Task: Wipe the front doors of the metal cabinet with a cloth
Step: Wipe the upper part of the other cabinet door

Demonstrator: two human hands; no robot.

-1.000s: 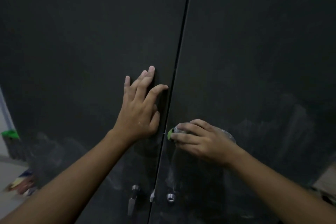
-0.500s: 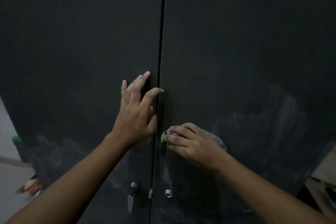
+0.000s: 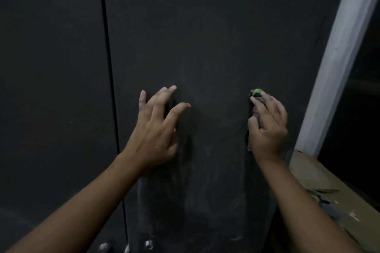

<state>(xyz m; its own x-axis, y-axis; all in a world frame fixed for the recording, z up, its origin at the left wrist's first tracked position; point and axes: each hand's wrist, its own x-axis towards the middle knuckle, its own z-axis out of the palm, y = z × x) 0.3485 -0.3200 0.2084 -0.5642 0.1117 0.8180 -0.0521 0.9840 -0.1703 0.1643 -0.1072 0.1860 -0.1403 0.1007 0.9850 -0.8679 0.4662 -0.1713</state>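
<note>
Grey cloth (image 3: 257, 93), green at tip, bunched under right hand (image 3: 267, 127); fingers curled round it, pressing it to right door (image 3: 205, 37) near right edge. Left hand (image 3: 156, 129) well apart, fingers spread, tips on same door, holding nothing. Left door (image 3: 51, 68) beyond seam. Pale post (image 3: 339, 57), wooden ledge (image 3: 320, 181) far right.

We saw one bearing surface, a tan wooden ledge (image 3: 308, 168) at the lower right, just beside the right edge of the dark cabinet (image 3: 205, 47) and running from far to near toward the right corner. A pale post (image 3: 337, 57) met its far end. On the bare wood lay a dark, greenish scrap (image 3: 320, 196) about midway along, and nearer to us some small pale flecks (image 3: 352, 216). We could not tell what the scrap was.
</note>
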